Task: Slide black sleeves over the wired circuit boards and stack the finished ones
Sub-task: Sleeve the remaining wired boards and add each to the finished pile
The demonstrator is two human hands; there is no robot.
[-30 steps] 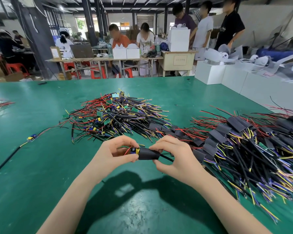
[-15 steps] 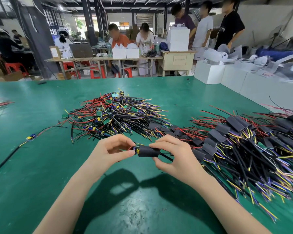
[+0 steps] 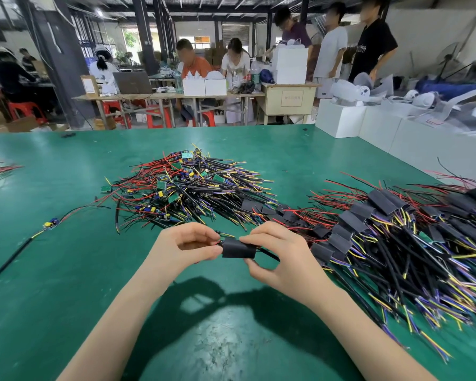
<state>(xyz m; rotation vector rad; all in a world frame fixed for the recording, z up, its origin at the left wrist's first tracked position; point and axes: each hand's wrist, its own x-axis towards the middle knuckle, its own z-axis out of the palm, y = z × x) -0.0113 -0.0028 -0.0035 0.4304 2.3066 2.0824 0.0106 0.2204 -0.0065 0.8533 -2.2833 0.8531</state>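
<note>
Above the green bench (image 3: 66, 270), a black sleeve (image 3: 238, 248) is pinched at its right end by the right hand (image 3: 279, 255), while the left hand (image 3: 184, 247) is closed on the wires at its left end. No writing can be read; a label on the beige cabinet (image 3: 291, 99) is too blurred. Bare wired boards (image 3: 182, 188) are heaped just behind the hands, and sleeved ones (image 3: 382, 232) are piled to the right. A single board (image 3: 49, 224) lies apart at left.
</note>
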